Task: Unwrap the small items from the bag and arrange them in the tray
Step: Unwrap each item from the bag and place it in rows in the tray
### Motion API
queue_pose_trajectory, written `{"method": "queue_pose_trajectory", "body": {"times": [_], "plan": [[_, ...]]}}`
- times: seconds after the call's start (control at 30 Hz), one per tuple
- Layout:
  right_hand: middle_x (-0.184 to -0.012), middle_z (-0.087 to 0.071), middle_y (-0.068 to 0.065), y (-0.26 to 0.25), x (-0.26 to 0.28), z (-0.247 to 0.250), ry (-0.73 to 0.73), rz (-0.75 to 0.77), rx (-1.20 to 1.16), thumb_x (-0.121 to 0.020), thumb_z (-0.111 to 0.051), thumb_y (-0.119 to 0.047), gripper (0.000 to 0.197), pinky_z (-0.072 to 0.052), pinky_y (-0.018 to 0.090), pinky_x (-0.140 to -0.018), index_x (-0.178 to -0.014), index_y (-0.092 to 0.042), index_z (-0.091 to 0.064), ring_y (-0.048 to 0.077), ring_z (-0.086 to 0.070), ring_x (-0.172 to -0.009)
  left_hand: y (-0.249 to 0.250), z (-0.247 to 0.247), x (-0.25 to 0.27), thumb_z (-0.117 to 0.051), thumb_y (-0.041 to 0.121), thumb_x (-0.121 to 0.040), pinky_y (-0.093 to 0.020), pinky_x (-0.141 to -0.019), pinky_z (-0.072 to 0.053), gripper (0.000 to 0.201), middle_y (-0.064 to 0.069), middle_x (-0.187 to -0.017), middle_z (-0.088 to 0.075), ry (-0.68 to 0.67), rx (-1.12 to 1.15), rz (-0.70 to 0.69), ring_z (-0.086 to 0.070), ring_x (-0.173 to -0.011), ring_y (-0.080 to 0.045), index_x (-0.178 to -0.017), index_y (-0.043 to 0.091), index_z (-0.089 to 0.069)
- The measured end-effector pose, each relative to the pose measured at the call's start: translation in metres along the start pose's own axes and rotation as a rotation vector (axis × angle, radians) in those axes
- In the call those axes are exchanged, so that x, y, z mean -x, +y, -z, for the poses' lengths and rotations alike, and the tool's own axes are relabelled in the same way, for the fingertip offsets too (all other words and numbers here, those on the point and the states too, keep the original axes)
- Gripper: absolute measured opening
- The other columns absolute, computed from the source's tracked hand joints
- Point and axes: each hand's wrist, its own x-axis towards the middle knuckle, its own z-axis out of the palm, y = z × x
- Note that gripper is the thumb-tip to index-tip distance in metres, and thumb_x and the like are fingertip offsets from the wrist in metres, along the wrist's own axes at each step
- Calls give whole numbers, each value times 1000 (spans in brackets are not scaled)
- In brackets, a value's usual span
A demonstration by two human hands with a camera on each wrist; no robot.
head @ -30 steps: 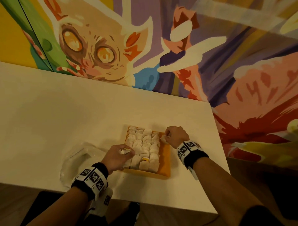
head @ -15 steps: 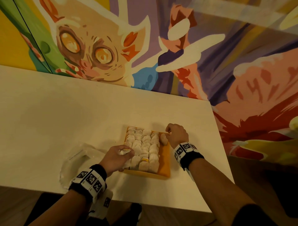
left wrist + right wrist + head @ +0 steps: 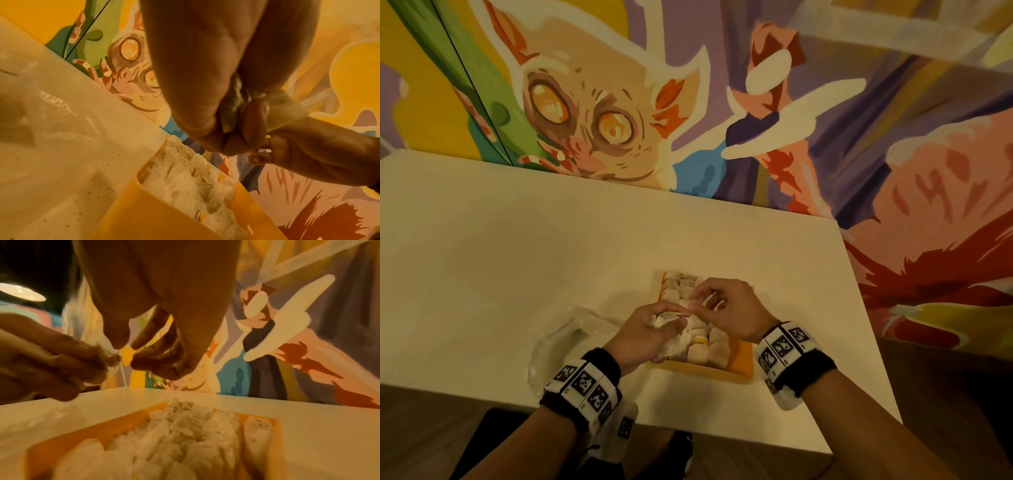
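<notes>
A big painted wall [image 3: 825, 120] with a wide-eyed cat face stands behind the white tabletop [image 3: 500, 257]. A clear plastic bag [image 3: 571, 339] lies crumpled near the front edge of the tabletop, just left of the orange tray [image 3: 741, 363]. The tray sits by the front edge too, toward the right corner, and it is packed with rows of small white items [image 3: 717, 347]. Both hands meet above the tray. The left hand [image 3: 645, 337] has its fingers [image 3: 252, 116] curled tight around a wrapped item [image 3: 666, 318], and a bit of see-through wrapper sticks out of the fist. The right hand [image 3: 727, 313] has its fingers [image 3: 144, 360] bent close together, and they seem to pinch the edge of that wrapper, though the picture is blurry there. Each wrist wears a black band [image 3: 585, 382] with black-and-white square marks.
</notes>
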Motion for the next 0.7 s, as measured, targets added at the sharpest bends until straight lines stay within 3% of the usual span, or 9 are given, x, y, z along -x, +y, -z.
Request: {"method": "queue_pose_trajectory", "body": {"times": [0.07,0.17,0.27,0.37,0.5,0.63,0.7], "plan": [[-95,-69,-9,-10,7,-6,-54,25,-31,-80,-78,-29,18,-49,17,-62,-96,-24,-72,9,-64,-76,4,0,4,-68,24,-90,-24,-46,-34,14,5,-68,-61,-24,-14,-23,-40,-45,-14,-101,15,-70],[-101,-63,-9,-14,13,-10,-55,80,-72,-79,-79,-22,20,-48,13,-63,-99,-20,-74,9,-64,-77,7,2,9,-68,24,-89,-25,-46,-37,15,3,-77,-65,-33,-75,-69,-46,-52,-15,-102,15,-69],[-105,-60,-6,-14,13,-12,-35,90,-53,-81,-77,-21,17,-47,12,-65,-99,-21,-76,7,-62,-78,11,2,13,-67,25,-90,-24,-43,-39,15,12,-72,-63,-42,-169,-79,-47,-48,-10,-103,18,-67],[-103,-61,-7,-12,12,-16,-13,110,-12,-84,-74,-23,11,-46,12,-67,-95,-22,-76,5,-61,-79,13,0,13,-66,23,-91,-23,-43,-39,14,11,-71,-59,-40,-206,-95,-47,-46,-9,-105,19,-65],[-100,-64,-10,-11,15,-17,56,92,-36,-86,-71,-24,7,-49,17,-66,-93,-23,-72,6,-64,-80,12,1,14,-66,21,-91,-23,-41,-39,20,0,-85,-60,-2,-192,-91,-51,-47,-7,-111,21,-64],[-89,-70,-7,-11,16,-9,106,31,-109,-89,-68,-19,6,-57,27,-70,-94,-19,-71,13,-68,-78,7,5,14,-66,15,-92,-24,-43,-35,12,-6,-71,-55,-20,-101,-65,-43,-45,-19,-103,12,-64],[-80,-69,-6,-9,16,-2,156,46,-81,-88,-69,-18,7,-54,22,-69,-94,-18,-72,10,-67,-74,4,8,13,-67,17,-91,-24,-45,-33,14,-4,-68,-54,-8,-67,-43,-38,-43,-19,-101,9,-63]]}}
